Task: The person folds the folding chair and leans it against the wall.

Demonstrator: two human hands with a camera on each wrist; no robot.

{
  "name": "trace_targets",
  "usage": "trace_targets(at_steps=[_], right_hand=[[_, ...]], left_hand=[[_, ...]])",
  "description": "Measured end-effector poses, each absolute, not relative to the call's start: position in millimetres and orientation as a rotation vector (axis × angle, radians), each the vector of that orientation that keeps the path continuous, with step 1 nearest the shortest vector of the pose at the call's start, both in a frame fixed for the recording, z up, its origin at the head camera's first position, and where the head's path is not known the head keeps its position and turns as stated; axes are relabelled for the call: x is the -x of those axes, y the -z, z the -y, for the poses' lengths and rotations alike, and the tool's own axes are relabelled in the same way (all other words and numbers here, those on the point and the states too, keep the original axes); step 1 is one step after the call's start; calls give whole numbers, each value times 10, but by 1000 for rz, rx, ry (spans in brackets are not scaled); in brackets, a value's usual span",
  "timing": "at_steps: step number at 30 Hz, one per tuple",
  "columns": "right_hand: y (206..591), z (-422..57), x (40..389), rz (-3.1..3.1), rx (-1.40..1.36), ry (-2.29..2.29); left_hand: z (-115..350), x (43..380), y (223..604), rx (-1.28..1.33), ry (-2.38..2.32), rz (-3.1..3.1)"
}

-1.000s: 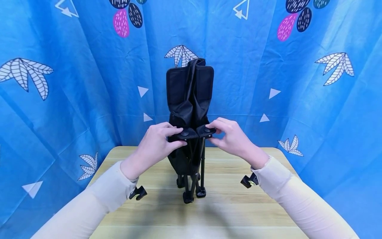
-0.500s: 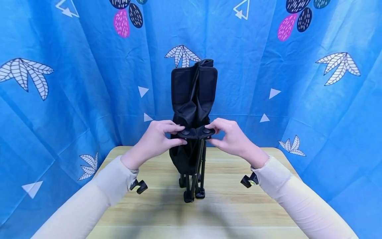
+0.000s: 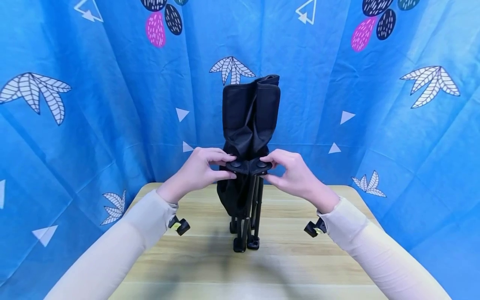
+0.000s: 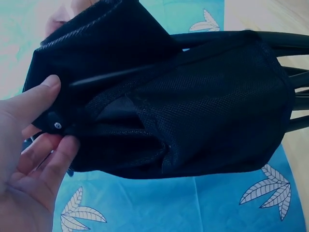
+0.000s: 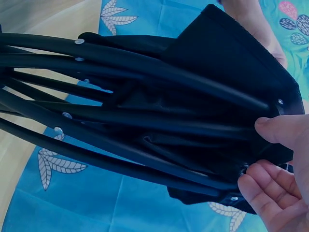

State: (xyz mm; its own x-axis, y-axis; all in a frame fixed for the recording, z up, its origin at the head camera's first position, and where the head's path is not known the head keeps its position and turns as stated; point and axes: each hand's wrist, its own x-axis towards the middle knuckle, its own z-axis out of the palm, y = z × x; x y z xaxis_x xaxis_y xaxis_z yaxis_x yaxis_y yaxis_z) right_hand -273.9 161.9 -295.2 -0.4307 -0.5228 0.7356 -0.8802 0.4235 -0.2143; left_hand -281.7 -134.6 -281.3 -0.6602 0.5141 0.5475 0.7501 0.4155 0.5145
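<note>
A black folding chair (image 3: 252, 112) stands folded up on the table, its fabric bunched and its thin legs close together. My left hand (image 3: 199, 170) pinches the left front corner of its fabric between thumb and fingers, beside a round black cap. The right front corner is pinched by my right hand (image 3: 293, 171). Between the two hands the corners nearly meet. In the left wrist view a mesh pocket (image 4: 217, 111) hangs along the chair's side. Several dark tubes (image 5: 159, 116) with silver rivets run side by side in the right wrist view.
The chair's feet rest on a light wooden table (image 3: 307, 254). Blue patterned curtains (image 3: 311, 104) hang behind the table and along both sides. A small black device sits at each wrist, and the sleeves are pale.
The chair's upper part has swung slightly right and its legs have drawn closer together. My left hand has shifted a little right, while the right hand has hardly moved.
</note>
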Motion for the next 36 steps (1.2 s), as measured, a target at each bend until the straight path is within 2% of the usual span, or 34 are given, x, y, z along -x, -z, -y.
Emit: trace_targets(at_steps=[10, 20, 36], right_hand=[[2971, -1613, 2706, 2057, -1162, -783], [3025, -1595, 2707, 2052, -1123, -775], [3047, -1670, 2660, 2084, -1045, -810]], left_hand=[[1358, 2913, 2820, 1156, 1142, 2342], [1363, 2852, 2910, 1060, 1193, 2384], [1444, 2792, 3026, 1073, 1107, 2244]])
